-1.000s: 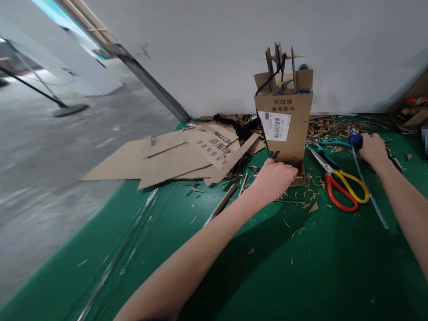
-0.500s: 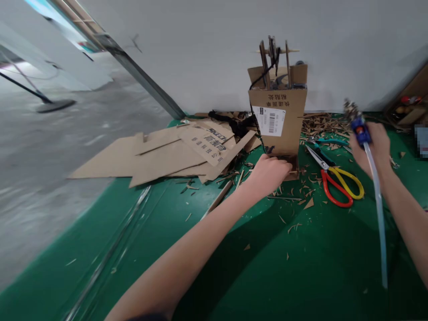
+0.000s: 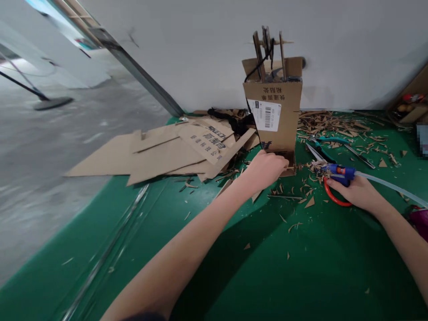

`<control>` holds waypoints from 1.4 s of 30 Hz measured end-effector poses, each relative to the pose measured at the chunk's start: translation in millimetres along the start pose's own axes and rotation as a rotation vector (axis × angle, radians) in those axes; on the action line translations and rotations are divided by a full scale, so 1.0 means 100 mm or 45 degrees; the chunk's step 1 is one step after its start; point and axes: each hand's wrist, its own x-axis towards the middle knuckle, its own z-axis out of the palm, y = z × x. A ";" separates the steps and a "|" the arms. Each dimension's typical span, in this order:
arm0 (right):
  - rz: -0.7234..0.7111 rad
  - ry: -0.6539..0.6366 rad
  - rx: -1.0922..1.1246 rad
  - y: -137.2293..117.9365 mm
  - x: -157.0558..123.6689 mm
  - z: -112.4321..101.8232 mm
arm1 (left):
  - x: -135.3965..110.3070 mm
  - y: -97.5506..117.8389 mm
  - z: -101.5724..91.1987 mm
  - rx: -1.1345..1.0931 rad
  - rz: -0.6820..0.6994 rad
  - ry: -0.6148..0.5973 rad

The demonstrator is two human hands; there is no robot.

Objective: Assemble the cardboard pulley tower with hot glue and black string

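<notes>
A tall cardboard box (image 3: pixel 284 116) stands at the back, with upright cardboard strips, a thin axle and a black cord at its top. My left hand (image 3: pixel 267 167) is closed at the low tray at the box's foot; its fingertips are partly hidden, near a thin stick (image 3: pixel 293 167) that pokes out to the right. In my right hand (image 3: pixel 356 191) is a blue hot glue gun (image 3: pixel 341 171) with a long clear glue stick (image 3: pixel 394 185) in its rear. The gun's nozzle, covered in cardboard shreds, points left at the stick's end. Red-handled scissors (image 3: pixel 336 199) lie partly hidden beneath it.
Flat cardboard sheets (image 3: pixel 160 156) are stacked at left on the green table (image 3: pixel 267 272). Teal-handled pliers (image 3: pixel 331 140) and many cardboard scraps (image 3: pixel 327 122) lie along the wall (image 3: pixel 200 53). A thin metal rod (image 3: pixel 284 196) lies in front of the box.
My right hand has come down and left with the glue gun, turning its nozzle from upward to left, beside the box's foot. My left hand stays at the tray. The view has shifted slightly.
</notes>
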 end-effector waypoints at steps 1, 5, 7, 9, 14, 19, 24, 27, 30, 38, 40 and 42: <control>0.001 0.002 -0.038 -0.01 0.03 0.01 | 0.00 0.00 0.00 0.003 0.002 0.006; 0.046 0.005 -0.137 -0.02 0.11 0.05 | 0.01 0.00 0.01 0.014 -0.004 -0.012; 0.048 -0.014 -0.132 -0.01 0.13 0.06 | 0.01 0.00 0.00 0.013 -0.014 -0.018; 0.038 -0.016 -0.122 0.00 0.14 0.06 | 0.01 0.01 -0.01 0.015 -0.024 -0.023; -0.013 -0.008 -0.076 -0.04 0.15 0.04 | 0.01 0.01 -0.02 0.000 -0.042 -0.024; 0.046 -0.029 -0.046 -0.07 0.14 0.02 | 0.01 0.00 0.02 -0.007 -0.040 0.022; 0.024 -0.031 -0.029 -0.02 0.14 0.03 | 0.01 0.00 0.00 -0.021 -0.025 0.033; -0.008 -0.022 -0.017 -0.02 0.12 0.02 | 0.00 0.01 -0.02 0.006 -0.021 -0.009; -0.002 -0.033 -0.003 -0.04 0.11 0.00 | -0.01 0.01 -0.02 0.004 -0.014 -0.012; -0.035 0.001 0.026 -0.09 0.09 -0.01 | -0.01 -0.03 0.05 -0.047 0.022 0.054; -0.016 0.002 0.022 -0.09 0.09 -0.01 | -0.01 -0.03 0.05 -0.051 0.032 0.057; 0.010 -0.006 0.008 -0.10 0.09 -0.02 | -0.02 -0.03 0.05 -0.055 0.032 0.050</control>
